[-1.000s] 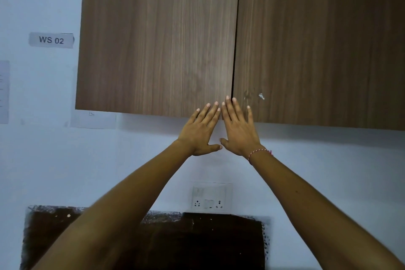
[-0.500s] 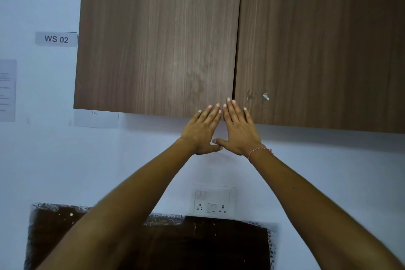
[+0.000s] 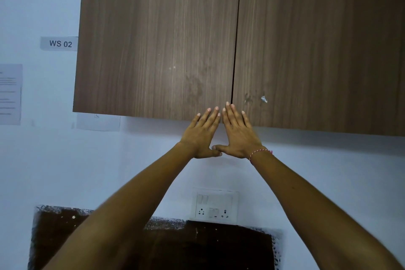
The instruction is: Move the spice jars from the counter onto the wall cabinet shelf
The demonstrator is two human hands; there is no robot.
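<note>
From the head camera, the person stands facing the wall cabinet (image 3: 241, 39), both arms raised. The left hand (image 3: 200, 136) lies flat with its fingers straight and close together, fingertips on the bottom edge of the left door (image 3: 153, 39), right by the seam where the two doors meet. The right hand (image 3: 237, 136) mirrors it, fingers straight and resting on the bottom corner of the right door (image 3: 317, 46), just across that seam. The two thumbs touch below the cabinet's lower edge. Neither hand holds anything. A red thread band (image 3: 260, 152) sits on the right wrist.

Both doors are shut, so the shelf inside is hidden. No spice jars show in this view; the counter they stand on is below the picture, and only a dark panel (image 3: 153, 247) and a socket plate (image 3: 215, 207) on the wall show under the arms.

To my eye this is the very start: getting the cabinet open before any jar is carried. The next move likely calls for hooking fingertips under the bottom edges near the seam and pulling the doors outward, since no handles are visible.
</note>
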